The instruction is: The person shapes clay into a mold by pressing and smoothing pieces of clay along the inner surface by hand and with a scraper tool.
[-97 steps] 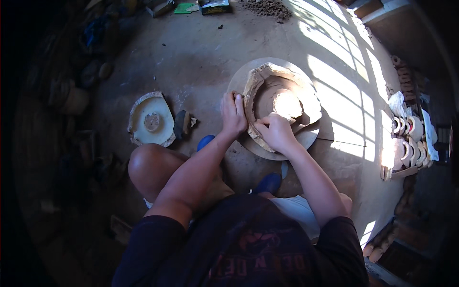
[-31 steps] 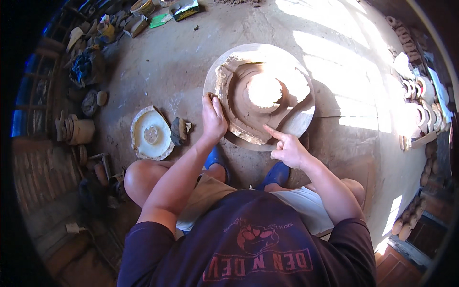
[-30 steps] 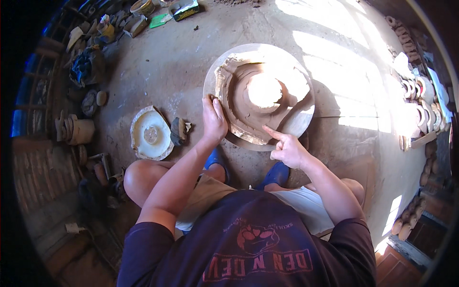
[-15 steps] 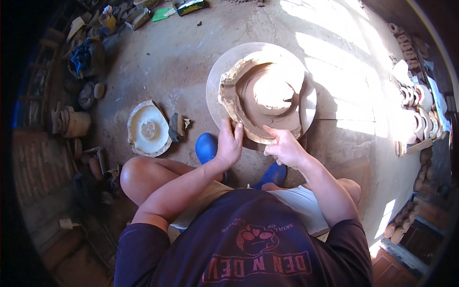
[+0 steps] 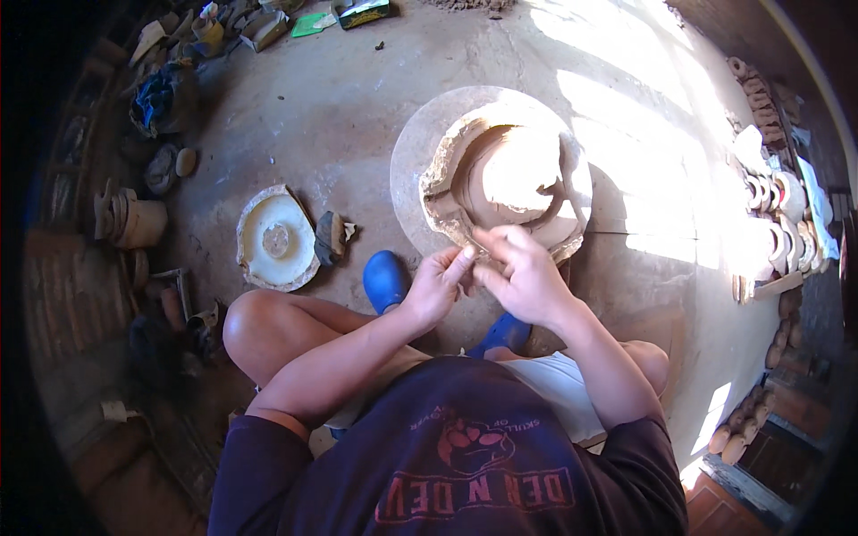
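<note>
Floor [image 5: 357, 116], grey-brown and scuffed, runs across most of our view, with bright window-light striping its right side and a thin straight seam crossing it there. On it we see a pale round disc [image 5: 413, 165], and on the disc sits a thick, rough-rimmed mould [image 5: 438, 201], set toward the near right so that the disc shows bare along its left and far edges. Clay [image 5: 509, 174] rises as a rounded mound inside, washed out by sun. Over the mould's near rim we find our left hand [image 5: 435, 284] curled, thumb drawn against fingers, and our right hand [image 5: 523, 272] just beside it, fingers bent and blurred; whether either grips anything we cannot tell. Left of the disc, we have a whitish mould [image 5: 261, 255] with a raised centre and a dark block [image 5: 330, 238] next to it. Blue clogs [image 5: 386, 279] stand between us and the disc. Toward the floor's far edge lie a green sheet [image 5: 308, 24] and an open box [image 5: 361, 12]; along its left edge, a bucket [image 5: 146, 225] and blue plastic [image 5: 154, 98]; along its right, stacked curved pieces [image 5: 779, 237] and rounded pots [image 5: 740, 426].
</note>
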{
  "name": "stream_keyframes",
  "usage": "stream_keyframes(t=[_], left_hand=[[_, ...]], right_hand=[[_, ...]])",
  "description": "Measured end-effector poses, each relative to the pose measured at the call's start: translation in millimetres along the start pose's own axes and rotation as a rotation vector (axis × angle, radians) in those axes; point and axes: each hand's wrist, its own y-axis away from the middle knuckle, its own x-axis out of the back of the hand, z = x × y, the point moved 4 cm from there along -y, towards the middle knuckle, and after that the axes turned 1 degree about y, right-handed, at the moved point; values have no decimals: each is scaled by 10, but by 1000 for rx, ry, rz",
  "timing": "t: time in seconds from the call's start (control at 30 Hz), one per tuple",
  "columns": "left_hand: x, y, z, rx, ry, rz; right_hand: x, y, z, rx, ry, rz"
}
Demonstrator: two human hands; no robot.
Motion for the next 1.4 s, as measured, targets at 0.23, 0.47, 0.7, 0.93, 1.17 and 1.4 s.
stream_keyframes(t=[0.23,0.47,0.7,0.93,1.17,1.4], left_hand=[[-83,-27,31,231,-189,-264],[69,-376,-128,74,194,123],[81,-448,-248,-76,112,144],[130,-453,-261,-15,8,130],[-11,-342,-172,94,120,98],[-29,-358,-310,142,205,58]], right_hand=[[39,139,60,182,336,-84],[93,-389,92,134,373,67],[-32,-714,184,-43,433,-58],[-87,-859,91,-55,386,-5],[-185,-897,172,-31,419,-84],[-11,-846,-46,-129,676,-383]])
